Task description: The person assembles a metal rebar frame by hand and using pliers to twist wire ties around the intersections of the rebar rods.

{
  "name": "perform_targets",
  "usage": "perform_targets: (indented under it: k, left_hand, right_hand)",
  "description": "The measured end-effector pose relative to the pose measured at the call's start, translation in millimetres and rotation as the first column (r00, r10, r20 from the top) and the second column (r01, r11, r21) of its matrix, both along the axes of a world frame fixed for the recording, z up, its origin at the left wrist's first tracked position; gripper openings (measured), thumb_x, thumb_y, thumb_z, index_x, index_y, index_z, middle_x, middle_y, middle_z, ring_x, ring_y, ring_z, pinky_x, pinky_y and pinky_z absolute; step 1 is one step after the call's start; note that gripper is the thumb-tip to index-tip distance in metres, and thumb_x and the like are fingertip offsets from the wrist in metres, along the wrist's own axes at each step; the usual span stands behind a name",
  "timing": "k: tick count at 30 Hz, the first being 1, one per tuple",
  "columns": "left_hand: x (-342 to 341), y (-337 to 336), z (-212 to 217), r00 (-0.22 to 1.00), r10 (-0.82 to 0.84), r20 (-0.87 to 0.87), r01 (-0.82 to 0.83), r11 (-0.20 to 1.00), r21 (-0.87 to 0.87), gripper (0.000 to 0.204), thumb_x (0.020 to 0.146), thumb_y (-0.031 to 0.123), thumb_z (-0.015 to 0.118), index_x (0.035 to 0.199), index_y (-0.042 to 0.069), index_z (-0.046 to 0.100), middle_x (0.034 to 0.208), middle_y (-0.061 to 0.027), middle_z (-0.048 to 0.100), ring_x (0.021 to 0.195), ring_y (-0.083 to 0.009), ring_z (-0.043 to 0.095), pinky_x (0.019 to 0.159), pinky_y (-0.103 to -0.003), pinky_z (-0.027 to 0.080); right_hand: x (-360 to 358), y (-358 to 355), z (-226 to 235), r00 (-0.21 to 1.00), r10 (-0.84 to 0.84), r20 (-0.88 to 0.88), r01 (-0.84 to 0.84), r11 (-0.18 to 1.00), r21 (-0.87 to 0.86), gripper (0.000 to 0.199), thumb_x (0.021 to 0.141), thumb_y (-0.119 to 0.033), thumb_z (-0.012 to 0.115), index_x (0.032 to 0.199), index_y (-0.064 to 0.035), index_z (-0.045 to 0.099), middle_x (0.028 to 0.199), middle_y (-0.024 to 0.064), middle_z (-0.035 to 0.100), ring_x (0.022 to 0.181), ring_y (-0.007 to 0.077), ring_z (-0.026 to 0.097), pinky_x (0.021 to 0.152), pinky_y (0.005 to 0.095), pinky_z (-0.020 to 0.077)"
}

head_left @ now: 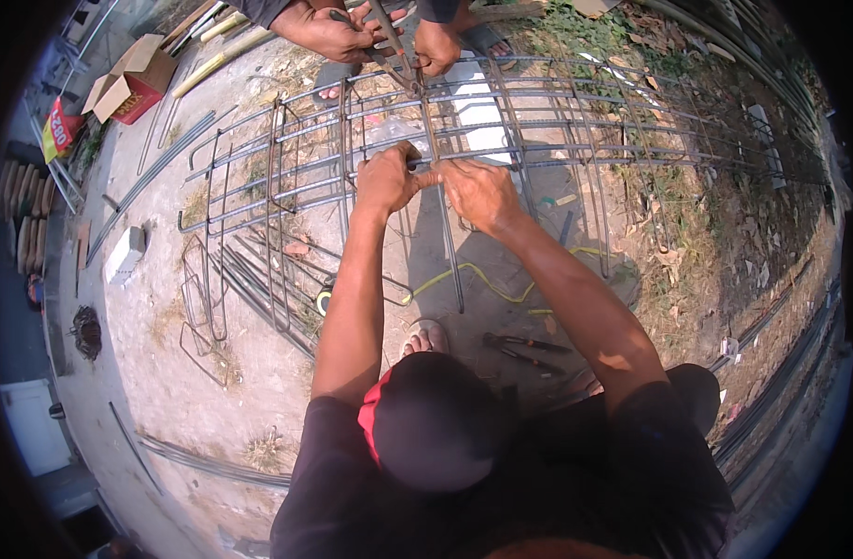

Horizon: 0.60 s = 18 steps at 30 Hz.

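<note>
A cage of steel reinforcing bars [305,190] lies across in front of me, long bars crossed by square stirrups. My left hand [385,182] is closed around its near long bar. Close beside it, my right hand [480,194] grips the same bar where a stirrup [451,250] crosses; its fingertips are partly hidden. On the far side, a co-worker's left-hand-side hand [338,34] and another hand [436,47] work at a crossing with pincers [395,42]. A pair of dark-handled pincers [529,352] rests on the ground near my feet.
A yellow measuring tape [482,278] trails over the ground. Loose bars [259,291] and bent stirrups [199,303] lie to the left, near a white block [126,254]. An open cardboard box [133,82] stands far left. More long bars [780,377] run along the right.
</note>
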State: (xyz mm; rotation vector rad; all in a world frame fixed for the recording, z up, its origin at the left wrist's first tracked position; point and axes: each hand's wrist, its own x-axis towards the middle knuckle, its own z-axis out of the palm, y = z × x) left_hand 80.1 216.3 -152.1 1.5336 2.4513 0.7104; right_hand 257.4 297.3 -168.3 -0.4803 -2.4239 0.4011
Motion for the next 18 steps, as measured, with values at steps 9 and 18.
perform_targets:
  k: [9,18]
  left_hand:
    - [-54,37,23,0.771,-0.046,0.636,0.375,0.84,-0.393,0.077,0.089,0.072,0.06,0.106,-0.001,0.075,0.094,-0.0167,0.077,0.087,-0.0217,0.071,0.081,-0.036,0.057]
    - [-54,52,0,0.673,0.032,0.739,0.234,0.938,-0.254,0.024,0.099,0.017,0.064,0.097,-0.005,0.073,0.084,-0.0151,0.077,0.065,-0.0164,0.069,0.056,-0.03,0.054]
  right_hand:
    - [2,-2,-13,1.0,-0.026,0.002,0.026,0.996,0.082,0.017,0.086,-0.008,0.067,0.103,-0.0087,0.065,0.096,0.0092,0.072,0.088,0.0286,0.072,0.071,0.0399,0.0597]
    - [1,-4,-13,1.0,-0.019,-0.019,0.021,0.995,0.093,0.024,0.086,-0.007,0.069,0.11,-0.0095,0.069,0.094,0.0104,0.073,0.087,0.0279,0.073,0.074,0.0374,0.0606]
